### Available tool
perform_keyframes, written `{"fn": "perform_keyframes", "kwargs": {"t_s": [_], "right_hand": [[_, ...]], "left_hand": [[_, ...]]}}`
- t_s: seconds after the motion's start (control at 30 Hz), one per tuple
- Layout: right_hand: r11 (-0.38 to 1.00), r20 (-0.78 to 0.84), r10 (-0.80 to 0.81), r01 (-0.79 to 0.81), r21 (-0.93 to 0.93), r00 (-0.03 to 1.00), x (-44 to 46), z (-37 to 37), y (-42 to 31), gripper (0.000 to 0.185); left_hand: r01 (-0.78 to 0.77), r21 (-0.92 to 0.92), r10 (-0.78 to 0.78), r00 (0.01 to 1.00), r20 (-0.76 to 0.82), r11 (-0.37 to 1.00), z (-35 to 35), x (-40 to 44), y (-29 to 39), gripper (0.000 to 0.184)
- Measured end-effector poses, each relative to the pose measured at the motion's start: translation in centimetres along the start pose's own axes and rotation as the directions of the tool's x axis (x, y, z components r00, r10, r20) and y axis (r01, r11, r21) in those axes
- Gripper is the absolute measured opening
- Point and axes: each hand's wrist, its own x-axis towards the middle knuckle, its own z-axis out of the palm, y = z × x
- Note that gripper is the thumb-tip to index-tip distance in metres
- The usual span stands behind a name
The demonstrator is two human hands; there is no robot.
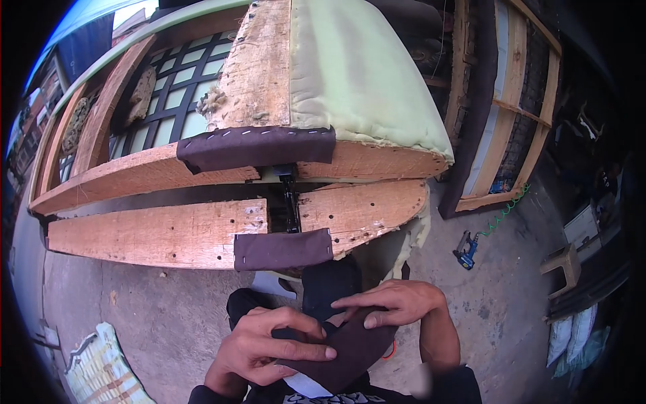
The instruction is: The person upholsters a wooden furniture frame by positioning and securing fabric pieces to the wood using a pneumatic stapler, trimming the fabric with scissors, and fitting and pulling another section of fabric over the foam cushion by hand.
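Note:
Both of my hands hold a piece of dark brown fabric (346, 360) low in front of my body. My left hand (269, 343) pinches its left side between thumb and fingers. The thumb of my right hand (397, 303) presses on the upper right part, with the fingers over the far edge. Just ahead stands a wooden furniture frame (155, 232) with pale green foam (363, 67) on top. A stapled dark fabric strip (256, 148) runs along its upper board, and a fabric patch (282, 251) covers part of the lower board. Between the boards shows a black metal hinge (289, 202).
A blue staple gun (465, 250) lies on the concrete floor (484, 316) at the right, joined to a green coiled hose (505, 214). Behind it leans another wooden frame (511, 108). A stool (562, 269) stands far right, and a striped cloth piece (104, 367) lies lower left.

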Motion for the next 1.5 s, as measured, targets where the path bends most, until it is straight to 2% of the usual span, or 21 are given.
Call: {"fn": "perform_keyframes", "kwargs": {"t_s": [0.07, 0.13, 0.2, 0.27, 0.3, 0.37, 0.4, 0.47, 0.5, 0.57, 0.6, 0.63, 0.73, 0.8, 0.9, 1.03, 1.17, 1.3, 1.4, 1.47, 1.5], "right_hand": [[0.995, 0.167, 0.038, -0.022, -0.099, 0.985, 0.3, -0.9, 0.9, 0.071], [0.987, 0.296, -0.163, 0.149, 0.067, 0.941, 0.4, -1.8, 1.8, 0.072], [0.974, 0.266, -0.181, 0.134, 0.185, 0.947, 0.0, -2.2, 1.8, 0.06], [0.999, 0.106, -0.001, -0.003, 0.037, 0.994, -1.1, -3.3, 2.1, 0.041], [0.999, 0.109, -0.004, 0.0, 0.039, 0.994, -1.8, -3.8, 1.4, 0.041], [0.986, -0.324, 0.162, -0.163, 0.024, 0.932, -3.5, -4.7, -1.9, 0.03], [0.987, -0.32, 0.159, -0.162, 0.017, 0.934, -4.1, -5.2, -3.2, 0.03], [0.966, -0.478, -0.027, -0.1, -0.237, 0.878, -5.2, -5.7, -5.8, 0.027], [0.944, -0.499, -0.031, -0.139, -0.299, 0.866, -5.5, -5.4, -7.4, 0.025], [0.937, -0.432, -0.038, -0.118, -0.328, 0.901, -6.9, -4.5, -9.2, 0.023], [0.931, -0.354, -0.042, -0.092, -0.353, 0.934, -7.7, -4.0, -9.4, 0.021], [0.931, -0.278, -0.107, -0.002, -0.364, 0.954, -8.4, -3.8, -9.3, 0.02], [0.913, -0.276, -0.022, -0.093, -0.398, 0.961, -11.9, -2.7, -8.4, 0.022], [0.902, -0.28, 0.034, -0.15, -0.404, 0.959, -14.5, -2.0, -7.5, 0.026], [0.919, -0.51, 0.069, -0.254, -0.303, 0.857, -17.7, 0.2, -5.7, 0.03], [0.93, -0.532, 0.157, -0.305, -0.203, 0.832, -20.1, 2.9, -4.4, 0.026], [0.963, -0.497, 0.099, -0.208, -0.169, 0.862, -21.2, 4.0, -2.8, 0.027], [0.955, -0.448, 0.015, -0.145, -0.259, 0.894, -19.3, 2.8, -3.6, 0.022], [0.899, -0.607, -0.301, 0.007, -0.437, 0.735, -18.5, 1.7, -4.0, 0.026], [0.881, -0.594, -0.278, -0.046, -0.471, 0.755, -18.4, -0.6, -6.0, 0.029], [0.838, -0.634, -0.357, -0.065, -0.542, 0.686, -17.7, -1.0, -6.6, 0.029]], "left_hand": [[-0.144, 0.128, 0.112, 0.968, 0.225, 0.981, -1.4, 0.5, 0.1, 0.033], [-0.164, 0.143, 0.121, 0.955, 0.27, 0.976, -2.5, 1.5, 0.6, 0.033], [-0.138, 0.086, 0.107, 0.947, 0.303, 0.987, -3.4, 1.9, 0.8, 0.032], [-0.083, 0.077, 0.059, 0.959, 0.278, 0.994, -3.5, 1.4, -1.2, 0.029], [0.06, 0.028, -0.063, 0.991, 0.119, 0.998, -3.3, 1.3, -2.7, 0.029], [0.191, -0.042, -0.193, 0.98, -0.046, 0.981, -1.4, 1.7, -4.2, 0.031], [0.201, -0.405, -0.317, 0.917, -0.243, 0.892, 0.8, 2.4, -4.7, 0.034], [0.099, -0.708, -0.473, 0.806, -0.355, 0.7, 3.0, 2.7, -4.8, 0.042], [0.129, -0.727, -0.479, 0.825, -0.299, 0.675, 3.8, 2.2, -4.5, 0.041], [0.269, -0.523, -0.399, 0.904, -0.151, 0.809, 4.2, 0.8, -4.7, 0.036], [0.315, -0.255, -0.334, 0.942, -0.033, 0.914, 3.8, 0.2, -5.2, 0.031], [0.417, -0.157, -0.415, 0.909, 0.048, 0.895, 3.6, 0.4, -3.8, 0.025], [0.203, -0.421, -0.151, 0.976, 0.155, 0.884, 4.2, -0.6, -4.9, 0.035], [0.228, -0.543, -0.109, 0.964, 0.243, 0.808, 4.9, -0.7, -6.1, 0.047], [0.395, -0.098, -0.351, 0.885, 0.305, 0.913, 7.3, 1.0, -6.6, 0.042], [0.244, 0.119, -0.271, 0.853, 0.446, 0.962, 10.3, 1.3, -8.2, 0.039], [0.223, 0.09, -0.239, 0.848, 0.473, 0.971, 10.6, 1.9, -8.4, 0.04], [0.132, 0.094, -0.156, 0.932, 0.327, 0.987, 9.0, 3.9, -7.7, 0.035], [0.05, 0.185, -0.078, 0.986, 0.148, 0.981, 6.3, 5.9, -6.1, 0.024], [0.104, 0.267, -0.12, 0.992, 0.044, 0.958, 4.6, 6.7, -5.0, 0.023], [0.166, 0.247, -0.182, 0.983, 0.041, 0.955, 4.0, 6.6, -4.8, 0.033]]}}
